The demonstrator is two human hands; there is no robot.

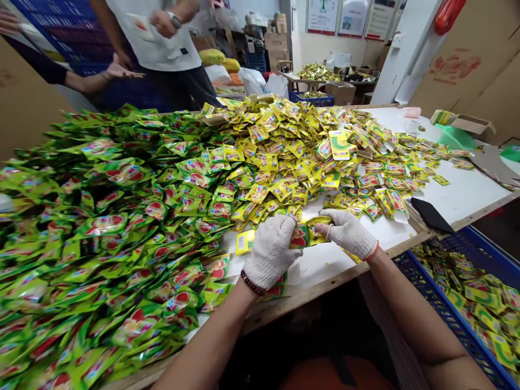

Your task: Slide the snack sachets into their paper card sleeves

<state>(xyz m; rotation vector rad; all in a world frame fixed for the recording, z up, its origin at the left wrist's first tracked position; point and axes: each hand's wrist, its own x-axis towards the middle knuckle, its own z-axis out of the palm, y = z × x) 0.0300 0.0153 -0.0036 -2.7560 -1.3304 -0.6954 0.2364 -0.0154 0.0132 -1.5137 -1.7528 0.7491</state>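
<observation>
My left hand [271, 252], in a white knit glove with a beaded bracelet at the wrist, is closed on a green packet [299, 236] with a red fruit print. My right hand [350, 234], gloved too with bare fingertips showing, pinches a yellow packet [317, 228] right against the green one. Whether the two overlap or one sits inside the other, I cannot tell. Left of my hands a small yellow box [244, 242] with a barcode lies on the white table [325, 265]. Partly under my left wrist is another printed packet or box.
Green packets [122, 227] heap across the left, yellow packets [280, 146] behind. A black flat object [431, 214] lies at the table's edge, above a blue crate [442, 303] of yellow packs. Opposite stands a person [156, 49]; another person's hand [119, 69] reaches in from the left.
</observation>
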